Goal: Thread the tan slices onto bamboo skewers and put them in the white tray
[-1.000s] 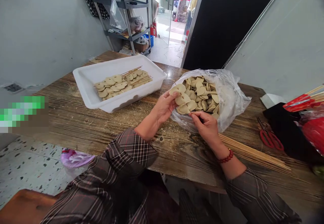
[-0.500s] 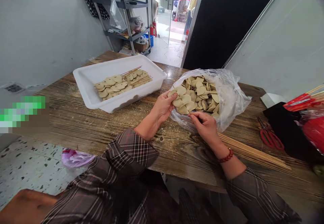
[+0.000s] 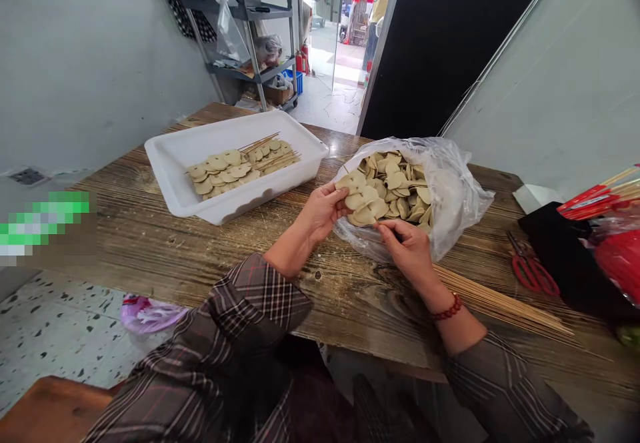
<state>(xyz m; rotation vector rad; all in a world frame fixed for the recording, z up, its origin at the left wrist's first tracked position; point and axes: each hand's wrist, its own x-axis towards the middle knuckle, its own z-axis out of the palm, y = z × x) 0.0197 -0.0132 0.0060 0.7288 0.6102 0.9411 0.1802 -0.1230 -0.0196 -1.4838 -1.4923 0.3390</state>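
My left hand (image 3: 323, 215) pinches several thin beige round slices (image 3: 364, 201), overlapping along a thin bamboo skewer. Fingers of my right hand (image 3: 406, 246) are closed on the skewer's lower end, just below the slices. Both hands are over the front left side of a clear plastic bag (image 3: 457, 193), which lies open and is full of loose slices (image 3: 403, 179) of the same kind. Right of my right wrist, a bundle of bamboo skewers (image 3: 505, 299) lies on the table. To the left, a white plastic tub (image 3: 173, 193) holds skewers threaded with slices (image 3: 230, 171).
The wooden table (image 3: 240, 249) carries red-handled scissors (image 3: 534, 273) and a black box (image 3: 565, 256) at the right. A grey shelf cart (image 3: 250, 13) stands beyond the table, near the glass door. A purple bag (image 3: 150, 313) hangs low at the left.
Very little differs. Both hands keep their grip, and the slices on the skewer have shifted slightly; the view has moved a touch.
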